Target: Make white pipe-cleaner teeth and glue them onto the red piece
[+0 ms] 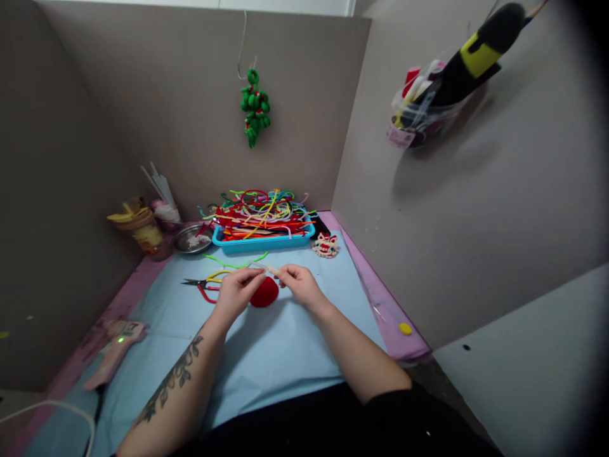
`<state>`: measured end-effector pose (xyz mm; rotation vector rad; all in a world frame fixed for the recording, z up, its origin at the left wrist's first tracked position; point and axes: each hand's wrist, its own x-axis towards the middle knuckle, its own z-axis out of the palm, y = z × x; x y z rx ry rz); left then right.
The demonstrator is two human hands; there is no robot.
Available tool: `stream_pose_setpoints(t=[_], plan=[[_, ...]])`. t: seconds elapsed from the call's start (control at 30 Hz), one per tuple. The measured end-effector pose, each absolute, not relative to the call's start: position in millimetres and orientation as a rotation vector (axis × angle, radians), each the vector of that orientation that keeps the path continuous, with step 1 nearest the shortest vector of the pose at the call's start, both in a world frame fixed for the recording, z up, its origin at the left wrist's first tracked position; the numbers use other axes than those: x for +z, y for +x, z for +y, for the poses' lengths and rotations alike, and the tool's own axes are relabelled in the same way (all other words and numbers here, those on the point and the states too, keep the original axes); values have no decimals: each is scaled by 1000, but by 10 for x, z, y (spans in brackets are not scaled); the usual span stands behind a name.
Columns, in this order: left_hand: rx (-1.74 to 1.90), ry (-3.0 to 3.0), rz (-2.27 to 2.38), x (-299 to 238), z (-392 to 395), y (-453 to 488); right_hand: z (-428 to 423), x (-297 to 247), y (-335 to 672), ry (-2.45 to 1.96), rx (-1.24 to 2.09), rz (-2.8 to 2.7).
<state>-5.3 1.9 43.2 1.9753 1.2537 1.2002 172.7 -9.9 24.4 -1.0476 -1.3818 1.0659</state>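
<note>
My left hand (236,292) and my right hand (299,285) meet above the light blue mat (266,355), both pinching a short pale pipe cleaner piece (269,270) between their fingertips. A round red fuzzy shape (264,292) lies on the mat just under and between the hands. Left of my left hand lie scissors (196,282) and bent red and yellow pipe cleaners (212,285). A green pipe cleaner (233,262) lies beyond the hands.
A blue tray (261,242) heaped with coloured pipe cleaners stands at the back. A small red-white figure (326,245) sits to its right, a metal dish (193,239) and a cup (143,228) to its left. A pink glue gun (114,352) lies left. Grey partition walls enclose the desk.
</note>
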Motion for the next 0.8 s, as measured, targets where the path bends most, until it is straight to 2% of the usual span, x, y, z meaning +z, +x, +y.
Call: stream_pose_setpoints(t=[0.8], plan=[[1172, 1597, 1218, 453, -35, 63, -170, 205, 1626, -1138, 451, -1433]])
